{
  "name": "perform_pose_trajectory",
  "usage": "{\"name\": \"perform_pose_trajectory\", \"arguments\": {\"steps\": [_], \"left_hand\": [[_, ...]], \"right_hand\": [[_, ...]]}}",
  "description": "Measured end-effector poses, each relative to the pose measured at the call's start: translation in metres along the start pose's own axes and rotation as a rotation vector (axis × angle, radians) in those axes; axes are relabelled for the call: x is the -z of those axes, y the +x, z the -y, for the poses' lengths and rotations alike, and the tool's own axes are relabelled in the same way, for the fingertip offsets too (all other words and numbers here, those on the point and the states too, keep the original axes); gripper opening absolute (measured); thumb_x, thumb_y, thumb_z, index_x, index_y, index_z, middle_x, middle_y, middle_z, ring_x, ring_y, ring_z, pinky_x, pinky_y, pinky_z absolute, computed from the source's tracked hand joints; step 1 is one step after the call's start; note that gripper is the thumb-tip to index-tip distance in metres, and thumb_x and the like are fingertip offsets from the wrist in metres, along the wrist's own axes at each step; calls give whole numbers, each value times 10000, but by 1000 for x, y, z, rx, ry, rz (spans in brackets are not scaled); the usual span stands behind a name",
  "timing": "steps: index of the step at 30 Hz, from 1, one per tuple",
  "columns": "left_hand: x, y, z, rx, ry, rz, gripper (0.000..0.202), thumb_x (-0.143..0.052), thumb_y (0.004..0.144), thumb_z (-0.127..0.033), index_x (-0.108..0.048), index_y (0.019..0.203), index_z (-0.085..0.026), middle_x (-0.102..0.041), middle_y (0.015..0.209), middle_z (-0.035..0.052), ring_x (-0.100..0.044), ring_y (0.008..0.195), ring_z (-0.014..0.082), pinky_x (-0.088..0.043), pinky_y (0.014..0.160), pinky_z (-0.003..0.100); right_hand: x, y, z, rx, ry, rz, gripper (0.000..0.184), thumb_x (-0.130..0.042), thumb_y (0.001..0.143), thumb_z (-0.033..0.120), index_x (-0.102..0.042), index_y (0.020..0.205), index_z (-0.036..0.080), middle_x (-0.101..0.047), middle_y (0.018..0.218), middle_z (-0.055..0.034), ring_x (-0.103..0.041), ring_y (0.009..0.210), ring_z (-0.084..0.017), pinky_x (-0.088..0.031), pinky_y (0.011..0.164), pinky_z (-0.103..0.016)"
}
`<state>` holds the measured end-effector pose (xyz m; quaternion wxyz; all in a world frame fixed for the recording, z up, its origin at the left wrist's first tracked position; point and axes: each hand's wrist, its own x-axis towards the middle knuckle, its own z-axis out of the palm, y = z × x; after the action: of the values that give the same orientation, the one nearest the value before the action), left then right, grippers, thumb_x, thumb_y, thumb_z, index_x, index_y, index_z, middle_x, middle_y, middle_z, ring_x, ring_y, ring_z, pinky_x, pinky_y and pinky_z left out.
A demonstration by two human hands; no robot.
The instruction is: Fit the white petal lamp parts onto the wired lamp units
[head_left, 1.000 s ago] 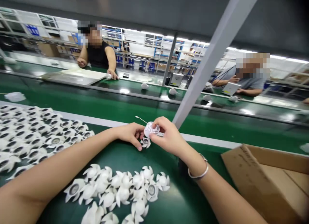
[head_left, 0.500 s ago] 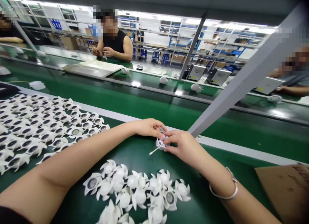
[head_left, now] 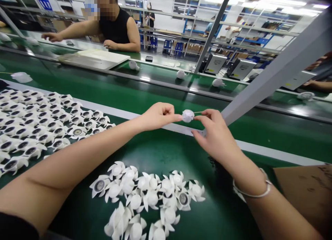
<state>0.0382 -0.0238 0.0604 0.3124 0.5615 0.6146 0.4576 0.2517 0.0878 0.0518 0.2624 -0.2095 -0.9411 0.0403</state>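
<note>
A small white round fan motor part (head_left: 188, 115) is held above the far edge of my bench, with a thin yellowish lead running right from it. At its left side is the thumb tip of my left hand (head_left: 162, 116), whose other fingers are curled in. My right hand (head_left: 214, 131) reaches in from the right. One fingertip meets the part's edge, while the thumb stands apart below. Closer to me lies a loose group of white bladed fan wheels (head_left: 151, 198), some showing a grey round centre.
Rows of white fan wheels (head_left: 28, 122) cover the bench's left side. Beyond a pale rail (head_left: 119, 114) runs a green belt (head_left: 103, 91). A grey slanted post (head_left: 261, 69) rises at right, above a cardboard box (head_left: 306, 195). A co-worker (head_left: 116, 26) sits opposite.
Both hands have lifted the white part off the bench, forward and to the right. Its lead now points right instead of toward me. My right fingers have spread. The co-worker has stretched out an arm.
</note>
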Motion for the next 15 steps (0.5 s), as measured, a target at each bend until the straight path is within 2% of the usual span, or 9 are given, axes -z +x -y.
{"name": "perform_pose_trajectory", "arguments": {"steps": [1,2,3,4,5,7,10,12,15], "left_hand": [[1,-6,-11,-60,55,135,437,-689,802,-509,-475,624,-171,-404,560,-60,-364,523,64,-272,518,235],[0,-12,-21,-97,121,315,388,-684,816,-491,-546,654,-167,-475,592,-44,-419,554,78,-299,534,242],[-2,-18,-29,-132,200,500,322,-689,823,-465,-619,709,-172,-553,650,-27,-481,598,96,-326,555,251],[-5,-24,-36,-166,289,631,254,-704,821,-434,-674,772,-187,-622,734,-11,-537,660,118,-346,578,263],[-10,-29,-41,-187,383,707,204,-719,817,-409,-711,835,-206,-669,823,3,-579,727,143,-358,599,276],[-22,-36,-43,-201,545,722,191,-732,814,-389,-743,920,-231,-702,962,26,-617,838,188,-364,626,302],[-37,-39,-37,-157,635,736,244,-727,813,-426,-758,976,-248,-712,1010,42,-631,884,218,-366,630,320],[-41,-39,-32,-137,624,778,279,-729,803,-442,-756,1010,-258,-714,1005,38,-636,887,214,-376,632,313],[-43,-38,-31,-121,620,795,360,-733,787,-467,-738,1081,-260,-706,1040,25,-641,908,203,-398,643,294]], "right_hand": [[7,0,-2,-23,13,83,228,-634,800,229,-712,1013,203,-647,1091,-140,-652,975,-302,-561,794,-435],[13,-1,-5,-44,38,227,132,-618,792,218,-722,873,223,-679,917,-97,-667,800,-247,-553,665,-360],[20,-3,-6,-64,65,416,118,-602,771,192,-705,734,236,-669,752,-56,-634,639,-194,-506,548,-300],[26,-6,-7,-84,91,618,167,-585,743,159,-672,626,242,-634,622,-23,-572,516,-152,-437,457,-262],[31,-8,-8,-103,112,802,203,-568,711,129,-638,557,242,-591,535,-1,-501,432,-120,-367,396,-242],[36,-12,-6,-132,111,1024,222,-549,657,91,-566,488,233,-509,453,23,-375,362,-85,-264,344,-232],[39,-13,5,-183,-9,1112,269,-547,618,67,-416,433,212,-400,423,32,-273,363,-72,-206,350,-241],[39,-10,16,-200,-99,1170,295,-554,608,57,-377,425,206,-369,425,30,-278,372,-75,-204,372,-251],[40,-4,33,-190,-235,1225,216,-555,646,49,-503,490,189,-436,478,10,-410,424,-105,-253,424,-260]]}}
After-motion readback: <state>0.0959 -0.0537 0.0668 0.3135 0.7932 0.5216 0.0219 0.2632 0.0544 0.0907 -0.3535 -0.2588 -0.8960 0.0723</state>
